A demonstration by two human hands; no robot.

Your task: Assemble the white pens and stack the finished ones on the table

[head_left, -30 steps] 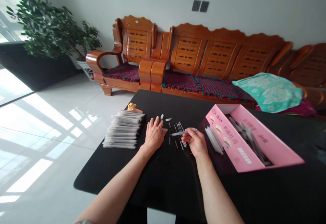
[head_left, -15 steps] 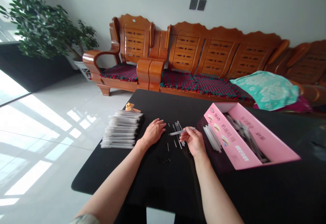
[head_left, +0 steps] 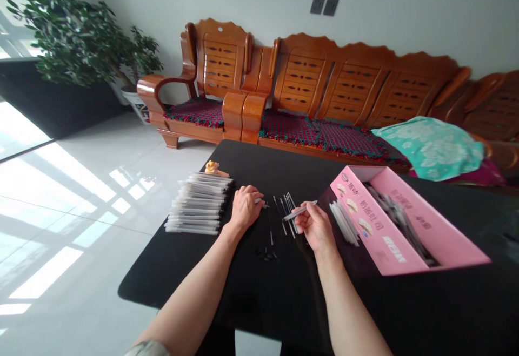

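My right hand (head_left: 317, 226) pinches a clear pen barrel (head_left: 299, 212), held tilted just above the black table. Under and beside it lie several thin pen refills (head_left: 285, 215). My left hand (head_left: 246, 207) rests low over the table with its fingers curled. A small pale piece (head_left: 259, 201) shows at its fingertips; its kind is unclear. One refill (head_left: 271, 229) lies close to those fingertips. Small black pieces (head_left: 266, 254), likely pen caps, are scattered nearer to me. Left of my left hand is a stack of white pens with black ends (head_left: 198, 205).
A pink box (head_left: 373, 226) holding grey, slender items stands at the right. White tubes (head_left: 344, 222) lie against its left side. A small orange figurine (head_left: 213, 168) sits behind the pen stack. Beyond the black table (head_left: 194, 275) is a wooden sofa (head_left: 302, 75).
My left hand has gone from flat fingers to curled, with a pale piece now at the fingertips. The barrel in my right hand has tilted. The whole view has shifted slightly.
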